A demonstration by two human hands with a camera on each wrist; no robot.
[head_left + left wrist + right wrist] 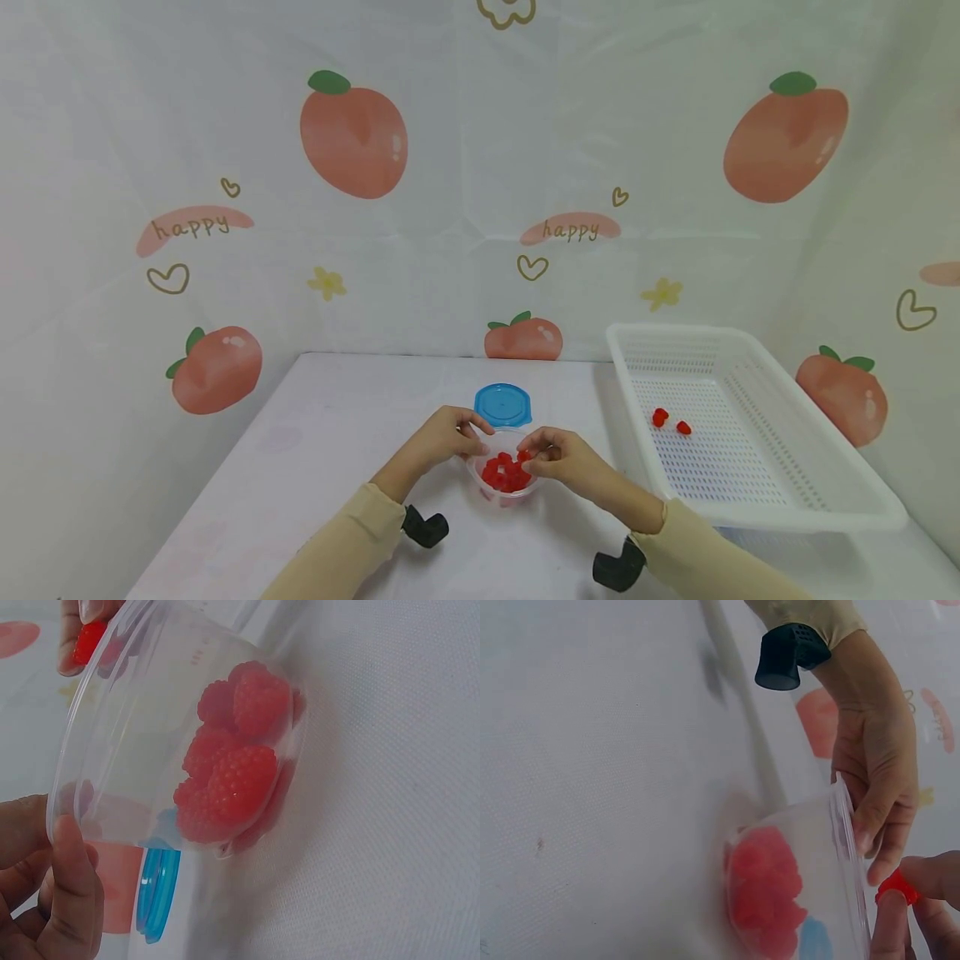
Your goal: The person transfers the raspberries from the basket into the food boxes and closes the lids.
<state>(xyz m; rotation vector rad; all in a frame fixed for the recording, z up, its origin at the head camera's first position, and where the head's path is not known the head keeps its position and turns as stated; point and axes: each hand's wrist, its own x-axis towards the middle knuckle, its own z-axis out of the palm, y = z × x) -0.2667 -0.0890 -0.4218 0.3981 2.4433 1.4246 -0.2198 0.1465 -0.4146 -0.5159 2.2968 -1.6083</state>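
I see right hand (564,457) pinching bumpy red raspberry (898,888) just above round clear-plastic tub (142,750), mouth up; berry's tip, long axis hidden. Left hand (444,435) pinches tub's thin rim.

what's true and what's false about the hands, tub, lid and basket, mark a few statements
1. The right hand pinches a raspberry. True.
2. The blue lid covers the clear tub. False: it lies on the table beyond the tub.
3. Two raspberries lie in the white basket. True.
4. The left hand is inside the basket. False: it grips the tub's rim.
5. Several raspberries sit in the tub. True.
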